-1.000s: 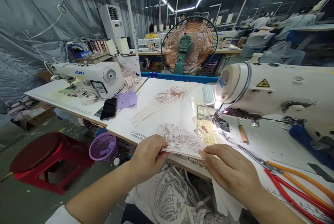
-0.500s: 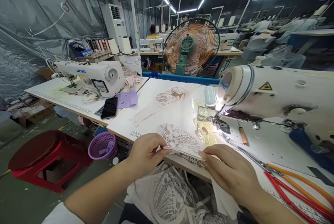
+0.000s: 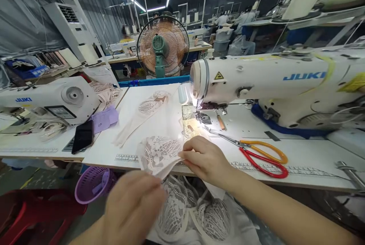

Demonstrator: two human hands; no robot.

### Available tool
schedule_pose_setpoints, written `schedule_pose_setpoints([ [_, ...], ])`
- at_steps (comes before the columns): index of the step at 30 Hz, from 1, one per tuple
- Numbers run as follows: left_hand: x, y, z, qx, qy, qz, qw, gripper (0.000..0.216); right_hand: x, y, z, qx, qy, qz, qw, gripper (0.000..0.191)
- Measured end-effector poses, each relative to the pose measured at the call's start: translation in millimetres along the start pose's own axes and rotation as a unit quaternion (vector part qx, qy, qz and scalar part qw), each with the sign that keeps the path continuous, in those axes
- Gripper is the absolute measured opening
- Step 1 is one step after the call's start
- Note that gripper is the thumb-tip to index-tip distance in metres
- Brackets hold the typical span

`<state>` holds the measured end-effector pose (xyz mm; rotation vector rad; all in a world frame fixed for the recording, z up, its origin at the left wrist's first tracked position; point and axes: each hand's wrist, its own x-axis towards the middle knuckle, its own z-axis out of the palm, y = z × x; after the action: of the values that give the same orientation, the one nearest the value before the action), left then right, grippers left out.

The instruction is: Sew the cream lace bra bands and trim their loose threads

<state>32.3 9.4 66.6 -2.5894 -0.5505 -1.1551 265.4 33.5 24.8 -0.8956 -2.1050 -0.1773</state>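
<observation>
My right hand (image 3: 209, 159) pinches the right corner of a pale lace bra piece (image 3: 161, 153) at the table's front edge. The piece lies partly on the table, and its near edge is drawn up towards my fingers. My left hand (image 3: 134, 203) is smeared by motion in front of the table, just below the piece; whether its fingers hold anything is unclear. Over my lap hang more lace bra cups (image 3: 212, 218). A second lace piece (image 3: 151, 106) with a long plain strip lies flat farther back. Behind my right hand, the sewing machine (image 3: 242, 81) has its needle area lit.
Scissors (image 3: 256, 153) with orange and red handles lie right of my hand, near a small wooden-handled tool (image 3: 221, 122). Leftward are a phone (image 3: 82, 136), purple paper (image 3: 105, 118) and another sewing machine (image 3: 57, 98). A purple basket (image 3: 92, 184) and red stool (image 3: 37, 214) stand below.
My left hand has let go of the lace piece's left end and moved down and nearer. My right hand keeps its pinch. The view has turned right.
</observation>
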Motion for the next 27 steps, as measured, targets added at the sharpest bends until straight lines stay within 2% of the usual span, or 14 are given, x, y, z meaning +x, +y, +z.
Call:
schedule_pose_setpoints([
  [2,5.4,10.1,10.7,-0.007,-0.048,0.043,0.998,0.022,1.2,-2.2,1.8,0.004,0.005,0.018,1.0,0.013],
  [6,16.6,4.5,40.9,0.087,-0.082,-0.004,0.993,0.022,2.7,-4.8,4.3,0.041,0.001,0.047,0.998,0.012],
  [9,22.4,-9.8,53.9,0.086,-0.121,-0.012,0.989,0.019,3.6,-6.7,5.1,0.057,-0.023,0.081,0.995,0.013],
  [13,25.3,-23.0,57.1,0.044,-0.186,0.015,0.981,0.023,2.4,-8.7,3.4,0.025,-0.111,0.129,0.985,0.021],
  [16,24.7,-31.6,54.6,0.042,-0.187,0.049,0.98,0.022,-2.0,-3.6,-4.5,-0.005,-0.16,0.153,0.975,0.026],
  [20,23.4,-49.2,48.7,0.069,-0.186,0.097,0.975,0.02,-10.7,15.1,-25.9,-0.044,-0.209,0.169,0.962,0.021],
  [23,16.4,-61.9,49.7,0.075,-0.184,0.126,0.972,0.019,-20.6,30.9,-39.6,-0.185,-0.228,0.154,0.943,0.021],
  [25,5.3,-66.5,55.2,0.066,-0.186,0.133,0.971,0.017,-32.0,38.4,-42.1,-0.268,-0.226,0.106,0.931,0.021],
  [27,-9.9,-67.8,63.3,0.055,-0.199,0.124,0.971,0.019,-48.2,42.2,-39.4,-0.271,-0.219,0.057,0.936,0.023],
])
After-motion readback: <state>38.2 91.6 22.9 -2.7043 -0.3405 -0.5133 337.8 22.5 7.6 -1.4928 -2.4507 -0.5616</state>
